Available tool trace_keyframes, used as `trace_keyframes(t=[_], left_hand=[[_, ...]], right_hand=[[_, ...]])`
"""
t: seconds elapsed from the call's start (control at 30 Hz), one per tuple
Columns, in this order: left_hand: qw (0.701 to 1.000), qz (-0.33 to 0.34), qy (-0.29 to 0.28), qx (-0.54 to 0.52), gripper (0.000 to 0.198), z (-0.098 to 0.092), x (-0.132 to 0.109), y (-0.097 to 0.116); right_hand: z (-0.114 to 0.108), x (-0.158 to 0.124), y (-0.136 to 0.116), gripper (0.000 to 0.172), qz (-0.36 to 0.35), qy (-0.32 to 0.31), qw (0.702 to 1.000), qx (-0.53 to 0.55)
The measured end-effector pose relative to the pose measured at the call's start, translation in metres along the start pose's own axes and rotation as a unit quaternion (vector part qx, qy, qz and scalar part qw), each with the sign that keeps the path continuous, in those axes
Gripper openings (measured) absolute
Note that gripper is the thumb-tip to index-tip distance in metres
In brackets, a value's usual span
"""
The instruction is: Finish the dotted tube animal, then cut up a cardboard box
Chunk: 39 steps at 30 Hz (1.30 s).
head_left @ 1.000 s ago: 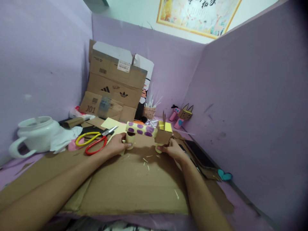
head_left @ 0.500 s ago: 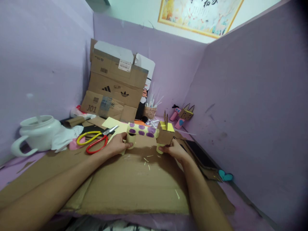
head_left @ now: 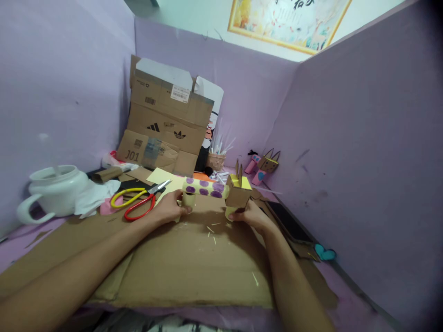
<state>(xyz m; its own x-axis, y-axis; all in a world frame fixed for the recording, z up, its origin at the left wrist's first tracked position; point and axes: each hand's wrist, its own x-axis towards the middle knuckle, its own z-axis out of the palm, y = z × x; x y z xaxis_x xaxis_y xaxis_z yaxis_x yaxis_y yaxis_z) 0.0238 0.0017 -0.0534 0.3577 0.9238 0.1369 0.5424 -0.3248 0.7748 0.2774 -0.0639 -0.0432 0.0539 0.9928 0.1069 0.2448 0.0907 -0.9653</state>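
The left hand (head_left: 172,208) and right hand (head_left: 252,214) each grip a tube leg (head_left: 188,200) of a spotted paper figure (head_left: 203,187); scissors (head_left: 155,188) lie left, white pot (head_left: 57,193) beyond, scraps (head_left: 210,229) between.

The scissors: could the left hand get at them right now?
Probably yes: the scissors lie close beside the left hand and nothing covers their handles, though that hand would first have to release the pale yellow tube.
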Motion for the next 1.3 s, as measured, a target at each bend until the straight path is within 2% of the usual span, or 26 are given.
trace_keyframes(t=[0.33, 0.8, 1.07, 1.3], left_hand=[[1.000, 0.011, 0.008, 0.005, 0.040, 0.002, 0.001, -0.004], [1.000, 0.016, 0.009, -0.008, 0.041, 0.005, 0.005, -0.009], [1.000, 0.025, 0.016, -0.005, 0.028, 0.004, 0.000, -0.005], [0.999, 0.043, 0.015, -0.021, 0.032, 0.003, -0.009, 0.005]], right_hand=[[0.002, 0.002, 0.006, 0.053, -0.024, 0.024, 0.999, -0.036], [0.009, 0.009, 0.013, 0.065, -0.052, 0.060, 0.997, -0.022], [0.018, 0.018, 0.013, 0.042, -0.047, 0.080, 0.995, -0.026], [0.032, 0.041, 0.024, 0.039, -0.053, 0.089, 0.990, -0.096]])
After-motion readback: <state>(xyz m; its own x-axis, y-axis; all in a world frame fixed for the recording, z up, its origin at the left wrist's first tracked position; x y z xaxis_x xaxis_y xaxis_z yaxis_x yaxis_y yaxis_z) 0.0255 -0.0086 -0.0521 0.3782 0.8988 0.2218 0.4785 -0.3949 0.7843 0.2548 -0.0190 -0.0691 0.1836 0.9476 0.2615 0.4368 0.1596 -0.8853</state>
